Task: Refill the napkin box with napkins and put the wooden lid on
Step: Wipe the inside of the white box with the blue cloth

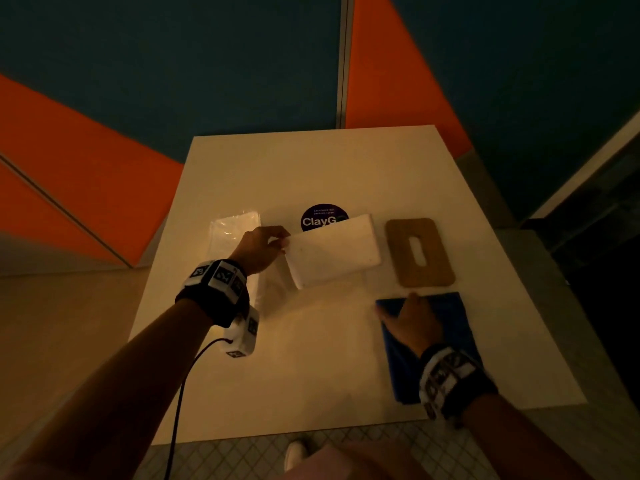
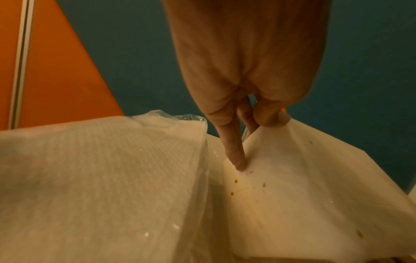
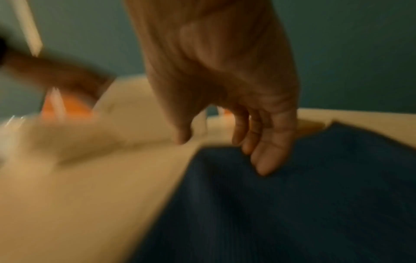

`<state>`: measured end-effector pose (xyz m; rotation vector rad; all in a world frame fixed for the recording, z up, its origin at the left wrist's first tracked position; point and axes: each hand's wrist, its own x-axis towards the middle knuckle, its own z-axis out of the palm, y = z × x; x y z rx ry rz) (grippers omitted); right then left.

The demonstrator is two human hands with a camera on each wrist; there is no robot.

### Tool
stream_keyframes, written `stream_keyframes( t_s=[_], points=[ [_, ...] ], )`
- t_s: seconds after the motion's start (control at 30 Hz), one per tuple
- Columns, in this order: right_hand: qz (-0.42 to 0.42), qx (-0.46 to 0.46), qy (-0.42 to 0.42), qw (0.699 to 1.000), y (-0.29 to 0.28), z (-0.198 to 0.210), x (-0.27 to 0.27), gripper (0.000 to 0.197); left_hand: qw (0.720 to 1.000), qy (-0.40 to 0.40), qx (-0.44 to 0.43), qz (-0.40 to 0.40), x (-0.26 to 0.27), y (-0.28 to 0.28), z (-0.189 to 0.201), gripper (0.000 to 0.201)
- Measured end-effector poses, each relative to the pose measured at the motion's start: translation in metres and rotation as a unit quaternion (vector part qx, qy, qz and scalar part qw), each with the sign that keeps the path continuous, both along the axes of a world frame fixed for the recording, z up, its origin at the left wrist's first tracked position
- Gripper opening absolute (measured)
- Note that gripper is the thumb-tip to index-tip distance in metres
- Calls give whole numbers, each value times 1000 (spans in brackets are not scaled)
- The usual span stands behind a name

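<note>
Right wrist view blurred. Left hand (image 1: 260, 250) pinches the tilted white napkin box (image 1: 332, 249) by its left end; right hand (image 1: 414, 322), fingers loose, rests on blue cloth (image 1: 457, 317) near the table's (image 1: 311, 375) right edge.

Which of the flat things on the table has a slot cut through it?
The brown wooden lid, lying flat at the right beyond the blue cloth. It alone has a long slot through its middle; the white napkin box and the cloth show none.
</note>
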<state>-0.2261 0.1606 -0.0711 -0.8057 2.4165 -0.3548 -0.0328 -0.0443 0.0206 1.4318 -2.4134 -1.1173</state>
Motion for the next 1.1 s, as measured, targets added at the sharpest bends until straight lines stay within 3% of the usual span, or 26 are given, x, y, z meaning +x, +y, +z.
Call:
stream_keyframes(
  t_s=[0.07, 0.2, 0.3, 0.4, 0.47, 0.6, 0.7, 0.87, 0.97, 1.03, 1.1],
  points=[
    [47, 72, 77, 993, 12, -16, 14, 84, 1000, -1, 0, 1, 0, -2, 0, 19],
    [99, 46, 169, 980, 17, -22, 23, 48, 1000, -2, -6, -4, -2, -2, -1, 19],
    [130, 29, 147, 980, 20, -25, 14, 29, 1000, -2, 1, -2, -4, 1, 1, 19],
    [1, -82, 51, 995, 23, -24, -1, 16, 1000, 4, -11, 1, -7, 6, 3, 20],
    [-75, -195, -24, 978, 33, -18, -5, 19, 1000, 13, -23, 5, -9, 10, 4, 21],
    [-77, -364, 10, 928, 40, 3, 9, 23, 999, 27, -46, 1, -17, 24, 5, 23],
    [-35, -475, 30, 879, 14, 19, 40, 25, 999, 22, -46, -15, -25, 36, 4, 24],
    [122, -422, 100, 893, -38, 19, 89, 49, 998, 18, -48, -19, -25, 47, -4, 23],
    [245, -318, 155, 903, -45, 9, 95, 53, 999, 8, -36, -17, -14, 46, -4, 23],
    [257, -263, 185, 911, -48, 8, 94, 57, 998, 4, -49, -30, -8, 44, -5, 24],
    [215, -245, 196, 925, -54, 13, 90, 61, 997, 2, -55, -48, -5, 42, -6, 24]
  ],
)
